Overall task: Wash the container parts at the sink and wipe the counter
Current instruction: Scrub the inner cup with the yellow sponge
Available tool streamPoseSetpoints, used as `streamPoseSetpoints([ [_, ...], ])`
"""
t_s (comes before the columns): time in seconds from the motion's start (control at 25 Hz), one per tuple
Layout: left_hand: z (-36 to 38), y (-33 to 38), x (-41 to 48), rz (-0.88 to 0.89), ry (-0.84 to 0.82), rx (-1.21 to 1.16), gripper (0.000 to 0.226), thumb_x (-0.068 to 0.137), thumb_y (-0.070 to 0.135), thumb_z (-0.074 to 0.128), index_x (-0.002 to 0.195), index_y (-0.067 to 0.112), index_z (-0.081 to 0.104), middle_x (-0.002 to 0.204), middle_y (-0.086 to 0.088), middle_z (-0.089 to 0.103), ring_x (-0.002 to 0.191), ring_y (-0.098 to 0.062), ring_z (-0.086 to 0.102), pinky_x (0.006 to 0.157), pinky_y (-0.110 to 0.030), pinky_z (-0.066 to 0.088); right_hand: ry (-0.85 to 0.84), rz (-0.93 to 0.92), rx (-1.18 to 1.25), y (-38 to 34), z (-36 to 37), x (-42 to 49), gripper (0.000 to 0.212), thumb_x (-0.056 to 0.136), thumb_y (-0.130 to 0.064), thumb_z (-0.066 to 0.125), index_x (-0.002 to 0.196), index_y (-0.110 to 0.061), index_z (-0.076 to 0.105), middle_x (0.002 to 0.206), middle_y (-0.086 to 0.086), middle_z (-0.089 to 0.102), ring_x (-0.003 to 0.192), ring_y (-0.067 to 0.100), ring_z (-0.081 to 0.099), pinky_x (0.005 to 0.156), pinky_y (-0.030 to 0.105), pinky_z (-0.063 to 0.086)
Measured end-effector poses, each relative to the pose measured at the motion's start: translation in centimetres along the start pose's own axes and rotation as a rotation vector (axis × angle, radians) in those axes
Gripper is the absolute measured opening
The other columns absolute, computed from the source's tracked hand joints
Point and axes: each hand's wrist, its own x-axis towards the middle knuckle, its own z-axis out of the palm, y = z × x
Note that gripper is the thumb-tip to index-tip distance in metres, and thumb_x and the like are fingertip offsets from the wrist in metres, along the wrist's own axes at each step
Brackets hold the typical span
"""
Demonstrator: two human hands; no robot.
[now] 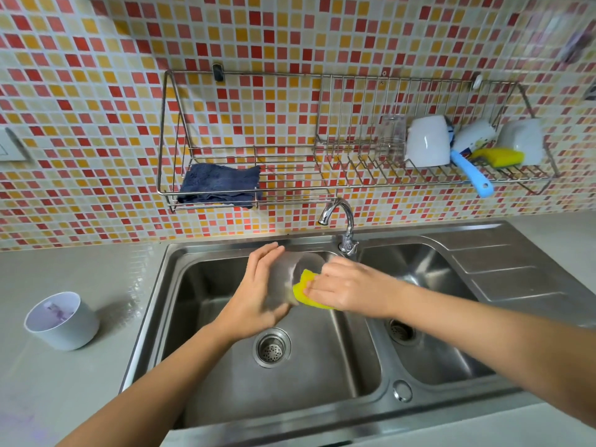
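**A:** What do we see at the sink [180, 285]?

**B:** We look down on two bare arms reaching over the left basin. The left hand [258, 291] grips a clear container [287, 272], tipped on its side above the drain, with fingers wrapped over its far side and the thumb underneath.

**A:** And the other hand?

**B:** The right hand [348, 288] holds a yellow sponge [304, 290] against the container's open mouth, with fingers laid over the sponge. We cannot see the thumb.

**A:** Are there other parts nearby?

**B:** We see a white tub [61, 321] standing upright on the grey counter [96, 279], left of the sink and well apart from the hands. A dark blue cloth [219, 183] lies in the wire rack [290, 187] on the tiled wall, above the tap [342, 221].
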Motion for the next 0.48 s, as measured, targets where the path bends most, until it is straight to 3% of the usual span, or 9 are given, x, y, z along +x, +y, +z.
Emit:
streamPoseSetpoints([
  [0.16,-1.4,-0.1,0.5,-0.002,-0.102,-0.026,0.092,0.064,0.027,0.08,0.14,0.023,0.029,0.141,0.0,0.04,0.131,0.003,0.035,0.106,-0.009,0.027,0.076,-0.241,-0.144,2.0,-0.7,0.0,0.021,0.092,-0.002,0.051,0.09,-0.013,0.068,0.082,-0.002,0.066,0.072,0.017,0.059,0.065,0.028,0.045],
  [0.24,-1.1,-0.3,0.4,0.057,-0.012,0.045,0.082,0.065,0.034,0.076,0.133,0.016,0.034,0.134,-0.003,0.042,0.129,0.008,0.031,0.104,-0.006,0.026,0.091,-0.108,-0.065,0.9,0.1,0.4,0.02,0.089,-0.002,0.054,0.096,-0.013,0.068,0.087,-0.002,0.068,0.074,0.017,0.059,0.065,0.028,0.044],
  [0.36,-0.5,-0.7,-0.2,0.051,0.179,0.061,0.085,0.061,0.029,0.084,0.128,0.011,0.035,0.129,-0.007,0.037,0.131,0.008,0.029,0.103,-0.005,0.027,0.021,0.165,0.431,-1.3,0.8,0.9,0.031,0.076,0.001,0.068,0.104,-0.011,0.069,0.091,-0.002,0.071,0.075,0.015,0.052,0.071,0.03,0.045],
  [0.48,-0.5,-0.6,-0.4,0.096,0.244,0.098,0.086,0.058,0.021,0.084,0.127,0.009,0.035,0.129,-0.01,0.035,0.126,-0.01,0.039,0.102,-0.004,0.029,0.01,0.049,0.307,-0.6,0.1,1.3,0.032,0.077,0.0,0.063,0.106,-0.012,0.067,0.095,0.0,0.071,0.078,0.019,0.057,0.071,0.029,0.048],
])
